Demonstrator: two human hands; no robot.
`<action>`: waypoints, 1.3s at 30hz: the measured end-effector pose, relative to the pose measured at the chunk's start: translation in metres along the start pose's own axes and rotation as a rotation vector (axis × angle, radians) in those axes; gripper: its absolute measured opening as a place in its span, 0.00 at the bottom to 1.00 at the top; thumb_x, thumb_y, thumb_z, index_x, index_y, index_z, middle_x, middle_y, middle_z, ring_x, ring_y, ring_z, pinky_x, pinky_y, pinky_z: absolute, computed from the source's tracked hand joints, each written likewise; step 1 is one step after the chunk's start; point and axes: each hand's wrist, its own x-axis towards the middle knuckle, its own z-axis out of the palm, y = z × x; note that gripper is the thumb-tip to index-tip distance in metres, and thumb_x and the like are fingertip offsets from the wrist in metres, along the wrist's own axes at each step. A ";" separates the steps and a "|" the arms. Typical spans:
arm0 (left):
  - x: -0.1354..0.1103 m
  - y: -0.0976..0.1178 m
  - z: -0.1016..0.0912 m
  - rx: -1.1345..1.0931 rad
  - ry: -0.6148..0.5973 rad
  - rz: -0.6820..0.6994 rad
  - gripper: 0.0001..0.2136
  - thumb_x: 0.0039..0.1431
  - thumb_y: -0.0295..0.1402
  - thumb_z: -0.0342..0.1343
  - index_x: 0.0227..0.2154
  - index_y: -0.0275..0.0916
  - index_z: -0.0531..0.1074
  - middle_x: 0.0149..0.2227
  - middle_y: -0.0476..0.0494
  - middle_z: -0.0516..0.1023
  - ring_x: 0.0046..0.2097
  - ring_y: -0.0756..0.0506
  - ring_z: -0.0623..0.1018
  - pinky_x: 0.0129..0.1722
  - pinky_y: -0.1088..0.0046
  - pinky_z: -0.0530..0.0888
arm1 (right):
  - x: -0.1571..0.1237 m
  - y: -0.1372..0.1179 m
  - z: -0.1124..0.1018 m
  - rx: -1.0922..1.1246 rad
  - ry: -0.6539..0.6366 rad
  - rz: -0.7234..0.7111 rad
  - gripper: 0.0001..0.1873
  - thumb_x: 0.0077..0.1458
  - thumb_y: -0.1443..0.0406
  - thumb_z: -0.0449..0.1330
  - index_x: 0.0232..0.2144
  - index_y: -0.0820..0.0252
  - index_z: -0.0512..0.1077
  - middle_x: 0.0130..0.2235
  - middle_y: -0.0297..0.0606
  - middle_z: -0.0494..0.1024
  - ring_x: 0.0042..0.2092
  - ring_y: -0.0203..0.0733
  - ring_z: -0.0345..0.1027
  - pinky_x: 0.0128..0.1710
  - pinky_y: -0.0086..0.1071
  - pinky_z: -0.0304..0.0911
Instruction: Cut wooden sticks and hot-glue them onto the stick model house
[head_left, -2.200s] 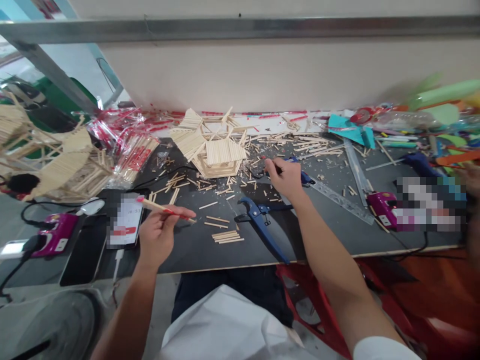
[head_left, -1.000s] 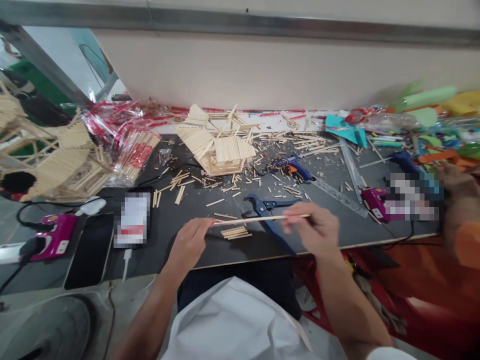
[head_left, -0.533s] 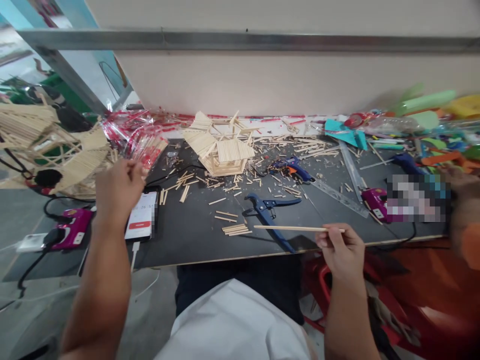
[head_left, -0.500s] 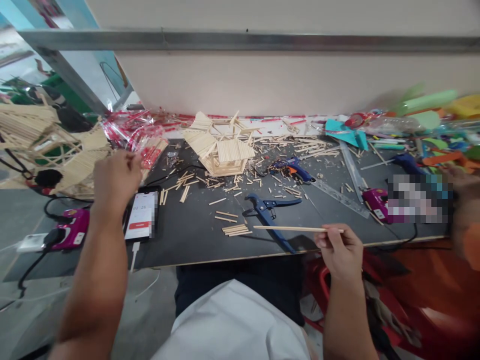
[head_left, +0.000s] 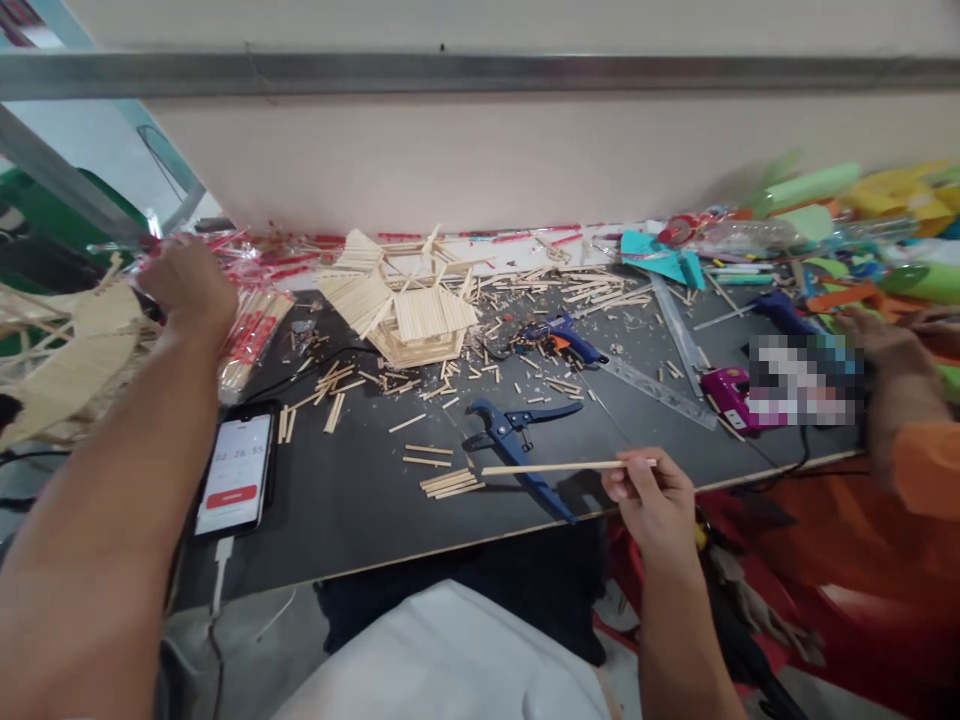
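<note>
My right hand (head_left: 654, 500) pinches one end of a long wooden chopstick (head_left: 555, 467), held level above the table's front edge. Below the chopstick lies a blue pipe cutter (head_left: 510, 435) with its handles spread. Beside the cutter are several short cut sticks (head_left: 451, 484). My left hand (head_left: 189, 285) is stretched out to the far left, at a heap of clear and red plastic wrappers (head_left: 247, 262); its fingers are mostly hidden. Close to it lie wrapped chopsticks (head_left: 257, 335) in red-printed sleeves. A small stick-built model (head_left: 420, 315) with slatted roof panels stands at the middle back.
A phone (head_left: 236, 470) with a running timer lies at the left, cable attached. A blue glue gun (head_left: 566, 338), a clear ruler (head_left: 660, 392) and scattered offcuts cover the table's back. Another stick model (head_left: 71, 350) is at far left. A co-worker's arm (head_left: 896, 370) reaches in from the right.
My left hand has moved farther left and away, to the plastic wrappers. The view has shifted, and my right hand still holds the chopstick over the cutter.
</note>
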 end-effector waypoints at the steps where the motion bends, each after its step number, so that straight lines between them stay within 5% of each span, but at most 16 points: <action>1: -0.004 0.004 0.004 0.004 0.030 0.020 0.24 0.69 0.50 0.44 0.46 0.32 0.70 0.48 0.47 0.80 0.54 0.46 0.70 0.58 0.63 0.67 | 0.000 0.001 -0.001 0.005 -0.006 0.004 0.08 0.52 0.57 0.70 0.27 0.53 0.80 0.19 0.32 0.71 0.19 0.32 0.61 0.18 0.27 0.57; 5: 0.009 -0.008 0.022 0.037 0.141 0.092 0.21 0.69 0.48 0.48 0.48 0.32 0.69 0.51 0.46 0.78 0.54 0.46 0.71 0.56 0.65 0.68 | 0.006 0.002 0.002 0.035 -0.017 0.001 0.09 0.52 0.57 0.70 0.27 0.55 0.79 0.19 0.31 0.70 0.19 0.31 0.61 0.17 0.24 0.57; 9: 0.018 -0.027 0.020 0.200 0.248 0.057 0.17 0.63 0.41 0.57 0.47 0.31 0.72 0.47 0.42 0.80 0.47 0.45 0.74 0.51 0.63 0.72 | 0.011 -0.002 0.017 0.048 -0.066 -0.027 0.09 0.53 0.58 0.70 0.28 0.56 0.79 0.20 0.32 0.72 0.19 0.31 0.62 0.18 0.24 0.57; 13: -0.056 0.013 0.014 0.099 0.119 0.429 0.11 0.69 0.36 0.50 0.44 0.35 0.74 0.42 0.42 0.81 0.41 0.47 0.78 0.44 0.70 0.74 | 0.007 -0.006 0.033 0.006 -0.169 -0.063 0.07 0.58 0.60 0.66 0.30 0.56 0.79 0.21 0.32 0.72 0.20 0.32 0.64 0.19 0.25 0.58; 15: -0.109 0.043 0.022 -0.096 -0.093 0.598 0.10 0.70 0.35 0.50 0.44 0.36 0.73 0.42 0.43 0.81 0.43 0.47 0.79 0.45 0.71 0.74 | 0.002 -0.005 0.041 -0.005 -0.227 -0.072 0.06 0.60 0.61 0.65 0.32 0.56 0.78 0.22 0.32 0.73 0.20 0.32 0.64 0.19 0.25 0.58; 18: -0.171 0.071 0.044 -0.164 -0.412 0.704 0.15 0.70 0.40 0.51 0.51 0.35 0.69 0.44 0.42 0.80 0.46 0.43 0.79 0.47 0.65 0.75 | -0.007 -0.002 0.050 0.012 -0.298 -0.073 0.05 0.62 0.64 0.62 0.34 0.55 0.78 0.23 0.31 0.73 0.21 0.31 0.64 0.21 0.25 0.58; 20: -0.194 0.074 0.059 -0.163 -0.465 0.690 0.12 0.72 0.33 0.47 0.51 0.34 0.68 0.42 0.42 0.81 0.43 0.44 0.81 0.41 0.67 0.76 | -0.013 0.001 0.055 0.024 -0.345 -0.072 0.05 0.63 0.65 0.61 0.35 0.55 0.78 0.23 0.30 0.73 0.21 0.30 0.65 0.21 0.25 0.58; 26: -0.213 0.036 0.063 -0.123 -0.432 0.562 0.11 0.72 0.31 0.44 0.49 0.38 0.70 0.41 0.45 0.82 0.40 0.45 0.82 0.37 0.69 0.75 | -0.025 0.006 0.053 -0.044 -0.383 -0.076 0.02 0.59 0.66 0.65 0.34 0.56 0.79 0.24 0.32 0.77 0.20 0.32 0.68 0.20 0.26 0.62; 33: -0.224 -0.033 0.055 0.113 -0.195 0.292 0.12 0.71 0.30 0.46 0.51 0.38 0.72 0.38 0.44 0.78 0.40 0.43 0.77 0.41 0.67 0.71 | -0.010 -0.001 0.032 0.100 0.046 -0.063 0.10 0.52 0.57 0.71 0.29 0.56 0.79 0.23 0.33 0.78 0.18 0.31 0.66 0.17 0.24 0.60; 39: -0.231 -0.048 0.058 0.158 -0.152 0.278 0.13 0.69 0.34 0.50 0.51 0.37 0.74 0.42 0.38 0.75 0.45 0.39 0.74 0.45 0.62 0.70 | -0.012 0.001 0.034 0.102 0.151 -0.037 0.14 0.45 0.55 0.75 0.29 0.57 0.78 0.25 0.34 0.80 0.19 0.29 0.64 0.18 0.24 0.58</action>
